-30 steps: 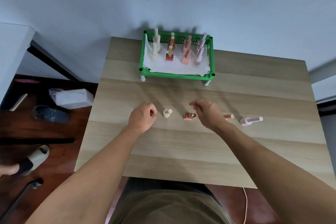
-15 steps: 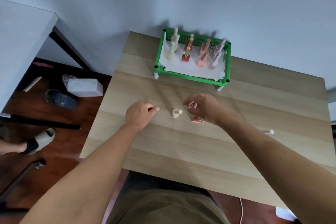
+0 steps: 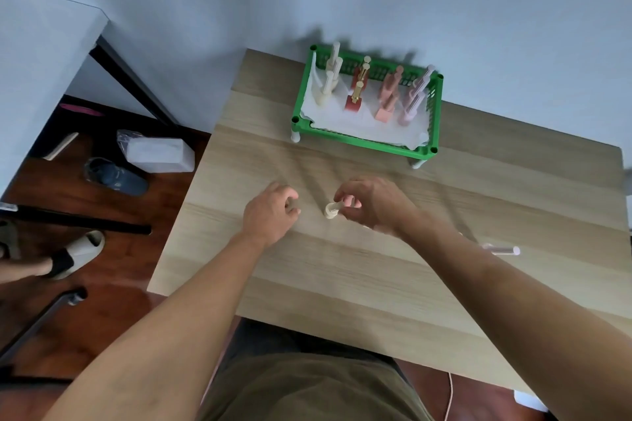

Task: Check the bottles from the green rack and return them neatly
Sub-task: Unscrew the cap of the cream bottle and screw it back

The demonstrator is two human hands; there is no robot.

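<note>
A green rack lined with white paper stands at the table's far edge. It holds rows of cream bottles, red bottles, salmon bottles and lilac bottles. A small cream bottle stands on the table in front of me. My right hand pinches its cap between thumb and forefinger. My left hand rests just left of it, fingers curled with nothing in them. A lilac bottle lies on its side to the right, partly hidden by my right forearm.
The wooden table ends close on the left, with a drop to a dark floor. Down there lie a white wrapped box, a blue shoe and black bars. Another person's foot in a sandal is at far left.
My right hand moved left from the red bottle to the cream bottle and closed on its cap, now covering the red one. My left hand stayed put. The camera drifted left.
</note>
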